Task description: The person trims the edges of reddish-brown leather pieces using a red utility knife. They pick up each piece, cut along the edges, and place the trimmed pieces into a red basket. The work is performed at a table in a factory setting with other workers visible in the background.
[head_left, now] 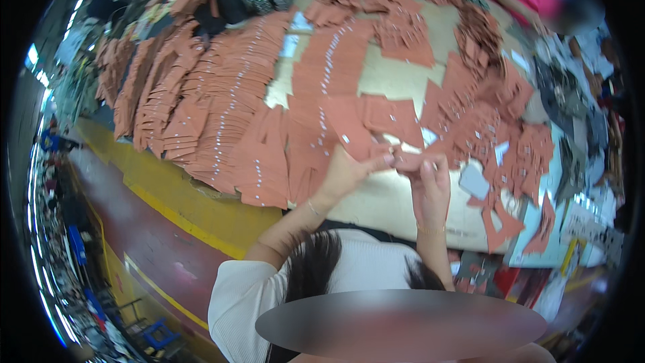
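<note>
Over the near side of the bench [373, 203], a rust-coloured fabric piece [411, 160] spans the left hand [353, 171] and the right hand [431, 180]; each grip appears closed on it, thumb against fingers. Pinch lightly near the edges so the cloth neither stretches nor creases. Keep it raised clear of the neighbouring fabric stacks [259, 154]; a dragging corner could disturb their alignment.

Orange-brown fabric piece [411, 160], narrow, held crosswise, between left hand [351, 169] and right hand [431, 185]
</note>
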Tool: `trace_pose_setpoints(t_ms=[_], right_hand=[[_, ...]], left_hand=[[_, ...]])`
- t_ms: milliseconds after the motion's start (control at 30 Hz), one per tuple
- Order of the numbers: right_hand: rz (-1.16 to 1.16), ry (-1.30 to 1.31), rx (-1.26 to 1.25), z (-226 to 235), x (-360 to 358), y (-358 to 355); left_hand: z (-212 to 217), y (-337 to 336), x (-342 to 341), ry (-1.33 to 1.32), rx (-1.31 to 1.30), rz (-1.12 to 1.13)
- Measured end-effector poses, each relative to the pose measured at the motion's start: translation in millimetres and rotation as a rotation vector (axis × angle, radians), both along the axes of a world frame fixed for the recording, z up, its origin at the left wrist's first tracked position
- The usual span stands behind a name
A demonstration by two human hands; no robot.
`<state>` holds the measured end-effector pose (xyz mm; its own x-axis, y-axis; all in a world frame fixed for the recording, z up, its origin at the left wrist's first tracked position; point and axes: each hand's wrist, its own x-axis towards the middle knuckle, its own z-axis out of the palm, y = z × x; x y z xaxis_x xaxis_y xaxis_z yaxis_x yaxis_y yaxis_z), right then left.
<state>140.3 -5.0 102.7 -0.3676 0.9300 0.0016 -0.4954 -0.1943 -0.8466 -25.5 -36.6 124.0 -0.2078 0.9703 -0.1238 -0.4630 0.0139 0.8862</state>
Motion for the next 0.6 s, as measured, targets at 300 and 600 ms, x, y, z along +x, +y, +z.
trace_pose_setpoints(t_ms=[300, 600], right_hand=[[-0.023, 0.094, -0.082, 5.4, 1.1, 2.9], [-0.065, 0.000, -0.031, 4.0, 4.0, 4.7]], left_hand=[[1.6, 6.4, -6.4, 0.102, -0.019, -0.074], [-3.7, 10.1, -2.1, 0.113, -0.022, -0.009]])
